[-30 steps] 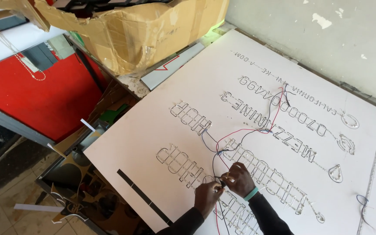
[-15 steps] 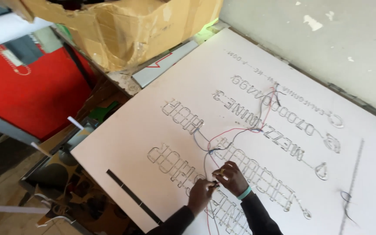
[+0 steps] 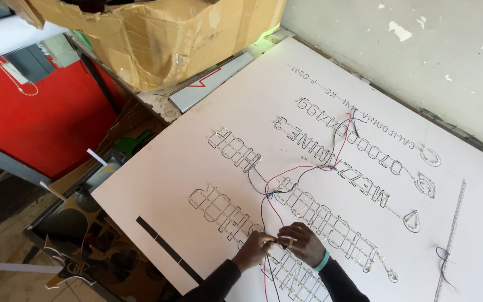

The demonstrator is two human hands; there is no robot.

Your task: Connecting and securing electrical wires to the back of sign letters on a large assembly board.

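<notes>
Wires (image 3: 269,210) pinched between left hand (image 3: 254,247) and right hand (image 3: 303,244) on white board (image 3: 197,168).

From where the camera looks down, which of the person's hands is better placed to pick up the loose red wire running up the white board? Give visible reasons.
Probably the right hand: the red wire trails up and rightwards from it, while the left hand pinches the wire ends on the white board.

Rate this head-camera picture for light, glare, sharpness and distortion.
Head view: even daylight, soft shadows only; no harsh glare on the white sign board, though it is bright; a green tint shows at the cardboard box edge. Both hands, left hand and right hand, are fairly sharp, the thin wires fine but readable. Wide lens bends the board's edges slightly.
</notes>
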